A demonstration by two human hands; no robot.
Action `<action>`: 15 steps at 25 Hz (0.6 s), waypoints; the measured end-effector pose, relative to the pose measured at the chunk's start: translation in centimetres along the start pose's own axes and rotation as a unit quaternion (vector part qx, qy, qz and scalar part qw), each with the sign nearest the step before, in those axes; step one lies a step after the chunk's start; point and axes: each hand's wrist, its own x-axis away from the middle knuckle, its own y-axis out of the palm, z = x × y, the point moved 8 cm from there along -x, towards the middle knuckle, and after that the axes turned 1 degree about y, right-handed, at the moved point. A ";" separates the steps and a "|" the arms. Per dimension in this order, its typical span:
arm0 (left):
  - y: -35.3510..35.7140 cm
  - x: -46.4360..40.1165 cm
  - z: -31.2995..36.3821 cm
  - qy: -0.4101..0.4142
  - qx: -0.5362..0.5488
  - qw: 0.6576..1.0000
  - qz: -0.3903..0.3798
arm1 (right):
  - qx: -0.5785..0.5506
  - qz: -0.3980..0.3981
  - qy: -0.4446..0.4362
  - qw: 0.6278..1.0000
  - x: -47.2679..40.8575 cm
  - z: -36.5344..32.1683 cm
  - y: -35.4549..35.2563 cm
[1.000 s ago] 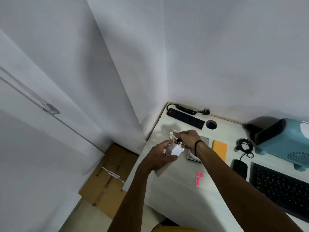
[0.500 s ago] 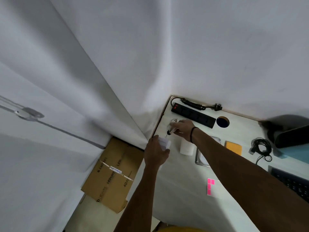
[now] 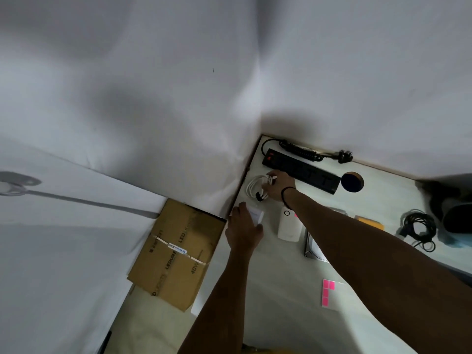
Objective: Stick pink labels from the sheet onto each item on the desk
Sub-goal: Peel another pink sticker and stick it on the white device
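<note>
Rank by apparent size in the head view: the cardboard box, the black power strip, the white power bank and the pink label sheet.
1. cardboard box
2. black power strip
3. white power bank
4. pink label sheet, near the power bank in size; the order is unsure.

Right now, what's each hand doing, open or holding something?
Left hand: grips the white adapter.
Right hand: holds the coiled white cable.

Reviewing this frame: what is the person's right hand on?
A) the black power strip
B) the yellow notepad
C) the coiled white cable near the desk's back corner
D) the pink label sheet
C: the right hand rests on the coiled white cable, just in front of the black power strip; the pink label sheet lies untouched nearer the person.
</note>
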 end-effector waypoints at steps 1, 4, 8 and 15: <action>0.1 -0.2 -0.1 0.001 0.000 1.000 -0.002 | 0.003 0.001 0.003 1.000 -0.3 0.1 0.0; 0.5 -0.3 -0.4 0.003 -0.007 1.000 -0.004 | 0.013 -0.015 0.017 1.000 0.0 0.5 -0.3; 0.0 0.8 0.1 -0.005 0.001 1.000 -0.010 | 0.030 0.007 -0.029 0.999 2.1 -0.1 -1.8; -1.3 5.2 5.7 0.068 0.071 0.995 0.014 | -0.018 0.059 -0.099 0.993 10.3 2.4 -4.8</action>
